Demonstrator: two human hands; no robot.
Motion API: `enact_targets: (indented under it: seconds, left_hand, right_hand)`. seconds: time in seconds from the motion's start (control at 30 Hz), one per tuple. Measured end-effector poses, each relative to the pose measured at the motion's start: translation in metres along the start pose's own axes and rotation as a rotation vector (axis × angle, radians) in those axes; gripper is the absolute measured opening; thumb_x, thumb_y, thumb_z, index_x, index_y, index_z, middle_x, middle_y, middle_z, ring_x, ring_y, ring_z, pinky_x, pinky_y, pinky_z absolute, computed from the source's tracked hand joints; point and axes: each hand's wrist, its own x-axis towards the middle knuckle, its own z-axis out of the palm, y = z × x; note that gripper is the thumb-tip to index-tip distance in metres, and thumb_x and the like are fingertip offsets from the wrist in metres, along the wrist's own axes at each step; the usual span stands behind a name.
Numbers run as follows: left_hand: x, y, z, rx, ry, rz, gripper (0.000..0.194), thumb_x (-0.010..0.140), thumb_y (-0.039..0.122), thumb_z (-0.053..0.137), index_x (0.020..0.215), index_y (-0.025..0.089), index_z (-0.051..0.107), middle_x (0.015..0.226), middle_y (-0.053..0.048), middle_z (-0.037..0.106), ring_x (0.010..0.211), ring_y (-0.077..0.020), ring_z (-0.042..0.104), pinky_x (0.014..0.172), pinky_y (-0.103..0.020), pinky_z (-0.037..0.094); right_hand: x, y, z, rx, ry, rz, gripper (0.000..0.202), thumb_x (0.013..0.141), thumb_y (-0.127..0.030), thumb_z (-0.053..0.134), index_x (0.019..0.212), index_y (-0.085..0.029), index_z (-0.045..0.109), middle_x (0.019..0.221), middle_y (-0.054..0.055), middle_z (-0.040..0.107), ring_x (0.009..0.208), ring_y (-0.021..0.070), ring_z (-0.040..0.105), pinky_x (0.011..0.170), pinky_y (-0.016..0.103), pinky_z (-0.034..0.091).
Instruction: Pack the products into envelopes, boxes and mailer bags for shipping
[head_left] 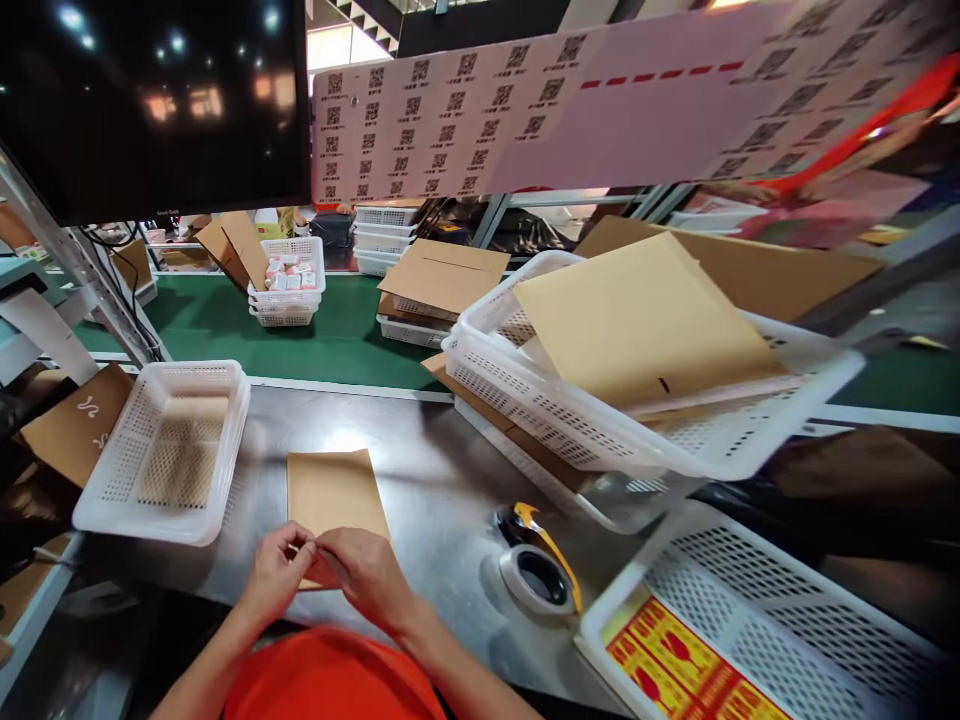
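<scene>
Your small red piece (324, 570) is between your two hands, over the near end of the flat brown envelope (337, 490) on the metal table (442, 500). Your right hand (367, 575) is closed on the piece; your left hand (277, 575) has its fingertips pinched narrow beside it, and you cannot tell whether they grip it too. Taking the envelope as the clock's centre, you have the tape dispenser (538, 578) at 4 o'clock, with a low white basket (757, 610) farther out that way, an empty-looking white basket (180, 440) at 10, big stacked baskets (555, 420) at 2, and the green belt (330, 350) at 12.
</scene>
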Motion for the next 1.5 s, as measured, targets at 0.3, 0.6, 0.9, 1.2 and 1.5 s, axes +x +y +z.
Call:
enact_targets:
  seconds: [0.3, 0.6, 0.9, 1.2, 1.5]
  left_hand:
    - [-0.008, -0.024, 0.017, -0.347, 0.012, -0.263, 0.056, 0.054, 0.065, 0.092, 0.068, 0.017, 0.068, 0.059, 0.003, 0.059, 0.058, -0.0118, 0.049, 0.061, -0.026, 0.038]
    - [-0.024, -0.02, 0.022, -0.461, 0.001, -0.365, 0.054, 0.053, 0.06, 0.094, 0.068, 0.018, 0.064, 0.056, 0.006, 0.057, 0.053, -0.0094, 0.048, 0.058, -0.025, 0.035]
    - [-0.03, -0.019, 0.025, -0.431, 0.039, -0.365, 0.053, 0.055, 0.06, 0.093, 0.068, 0.017, 0.064, 0.056, 0.006, 0.054, 0.052, -0.009, 0.045, 0.056, -0.025, 0.034]
    - [-0.037, -0.008, 0.017, -0.471, -0.111, -0.461, 0.056, 0.053, 0.059, 0.096, 0.074, 0.016, 0.068, 0.068, 0.0, 0.065, 0.063, -0.0133, 0.059, 0.067, -0.028, 0.049]
    - [-0.029, -0.08, 0.023, -0.1, 0.023, -0.477, 0.031, 0.07, 0.044, 0.066, 0.058, 0.025, 0.044, 0.06, 0.005, 0.044, 0.058, -0.0144, 0.045, 0.059, -0.029, 0.041]
  right_hand:
    - [-0.019, -0.002, 0.009, -0.164, -0.047, -0.027, 0.028, 0.103, -0.015, 0.046, 0.091, -0.022, 0.07, 0.078, 0.003, 0.078, 0.065, 0.0169, 0.07, 0.058, 0.026, 0.048]
    - [-0.024, 0.001, 0.004, -0.084, -0.152, 0.048, 0.017, 0.097, -0.014, 0.055, 0.094, -0.022, 0.069, 0.083, 0.002, 0.079, 0.072, 0.0163, 0.072, 0.064, 0.024, 0.049]
    - [-0.025, 0.002, 0.001, -0.039, -0.177, 0.023, 0.015, 0.094, -0.013, 0.054, 0.09, -0.022, 0.066, 0.08, 0.002, 0.076, 0.07, 0.0163, 0.07, 0.063, 0.024, 0.047]
    - [-0.022, 0.003, -0.007, -0.038, -0.158, -0.108, 0.012, 0.091, -0.014, 0.052, 0.092, -0.022, 0.061, 0.09, 0.005, 0.071, 0.076, 0.0171, 0.061, 0.066, 0.028, 0.05]
    - [-0.059, -0.013, -0.033, 0.221, -0.003, -0.241, 0.024, 0.089, -0.005, 0.05, 0.101, -0.026, 0.055, 0.088, 0.002, 0.071, 0.078, 0.0171, 0.065, 0.069, 0.03, 0.056]
